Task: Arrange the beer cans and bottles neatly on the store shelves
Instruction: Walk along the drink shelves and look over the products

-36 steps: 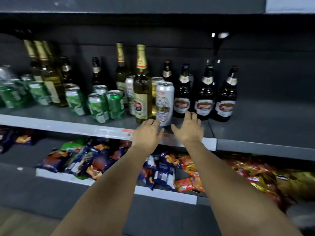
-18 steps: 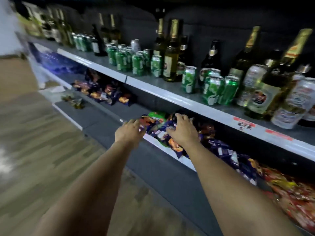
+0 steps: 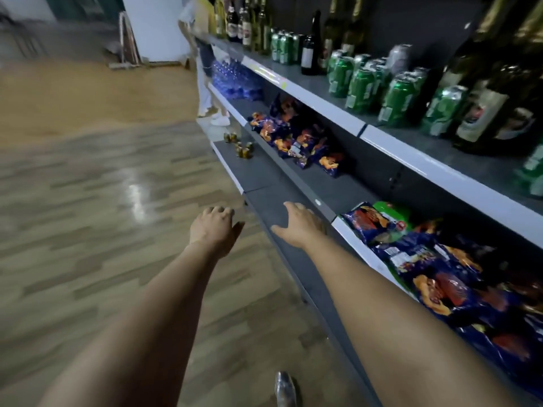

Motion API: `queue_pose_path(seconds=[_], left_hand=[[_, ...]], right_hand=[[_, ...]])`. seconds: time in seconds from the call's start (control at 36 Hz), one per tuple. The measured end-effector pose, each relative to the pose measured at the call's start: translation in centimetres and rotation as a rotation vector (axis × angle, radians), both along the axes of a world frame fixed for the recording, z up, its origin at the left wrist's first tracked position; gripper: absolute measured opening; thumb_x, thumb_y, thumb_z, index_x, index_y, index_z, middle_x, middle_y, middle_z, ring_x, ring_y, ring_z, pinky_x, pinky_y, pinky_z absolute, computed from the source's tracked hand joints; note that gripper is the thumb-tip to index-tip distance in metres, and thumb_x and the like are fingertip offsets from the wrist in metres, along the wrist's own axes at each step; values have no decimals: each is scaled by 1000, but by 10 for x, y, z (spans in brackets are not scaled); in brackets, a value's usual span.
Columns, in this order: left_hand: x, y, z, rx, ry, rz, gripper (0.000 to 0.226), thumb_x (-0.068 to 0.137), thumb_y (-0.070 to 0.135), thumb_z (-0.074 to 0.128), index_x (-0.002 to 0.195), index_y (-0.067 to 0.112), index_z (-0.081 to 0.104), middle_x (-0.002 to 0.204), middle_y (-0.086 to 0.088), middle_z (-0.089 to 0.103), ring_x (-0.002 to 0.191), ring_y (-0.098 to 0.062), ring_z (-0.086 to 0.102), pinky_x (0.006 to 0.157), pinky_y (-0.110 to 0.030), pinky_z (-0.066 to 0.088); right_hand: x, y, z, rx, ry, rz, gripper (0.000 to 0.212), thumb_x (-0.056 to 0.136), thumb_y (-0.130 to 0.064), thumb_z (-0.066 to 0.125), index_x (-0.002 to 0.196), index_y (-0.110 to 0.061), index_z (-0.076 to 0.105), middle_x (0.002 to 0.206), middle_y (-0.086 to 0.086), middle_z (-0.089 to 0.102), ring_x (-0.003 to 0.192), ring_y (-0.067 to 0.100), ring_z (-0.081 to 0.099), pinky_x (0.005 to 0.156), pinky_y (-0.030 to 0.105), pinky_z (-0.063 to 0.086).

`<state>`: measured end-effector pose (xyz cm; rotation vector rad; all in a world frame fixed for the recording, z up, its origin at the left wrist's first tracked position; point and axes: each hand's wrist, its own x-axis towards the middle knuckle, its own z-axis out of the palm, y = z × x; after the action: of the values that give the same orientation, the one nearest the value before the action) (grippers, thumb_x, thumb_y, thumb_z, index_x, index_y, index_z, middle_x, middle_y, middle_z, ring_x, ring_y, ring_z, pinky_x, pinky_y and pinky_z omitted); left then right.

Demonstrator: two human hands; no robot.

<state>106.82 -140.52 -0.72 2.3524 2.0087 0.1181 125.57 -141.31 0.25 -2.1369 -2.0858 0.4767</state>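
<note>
Both the left hand (image 3: 216, 227) and right hand (image 3: 299, 224) hang empty with loose fingers, free to reach the green cans (image 3: 360, 86) and bottles (image 3: 487, 113) crowding the upper shelf (image 3: 390, 148) near its front edge

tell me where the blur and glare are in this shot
Head view: motion blur smears the far floor and the second person at the aisle's end; the green cans are softened; a bright glare patch sits on the wooden floor; wide-angle distortion tilts the shelf edge.
</note>
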Motion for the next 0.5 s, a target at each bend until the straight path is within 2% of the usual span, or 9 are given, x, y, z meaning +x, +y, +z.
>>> queue_pose_path(seconds=[0.11,0.5], left_hand=[[-17,47,-3,18,7,58,48,98,50,37,128,17,52,132,-10,54,124,-30,45,99,-38,39],[-40,215,13,42,-9,207,45,98,49,36,128,18,52,130,-7,54,126,-27,43,95,-35,39]], right_hand=[[-14,54,0,1,0,69,72,93,-49,53,150,-17,23,153,6,30,136,29,35,103,43,37],[-42,250,11,-12,-39,200,70,92,-49,54,147,-16,26,150,8,34,133,31,37,103,43,36]])
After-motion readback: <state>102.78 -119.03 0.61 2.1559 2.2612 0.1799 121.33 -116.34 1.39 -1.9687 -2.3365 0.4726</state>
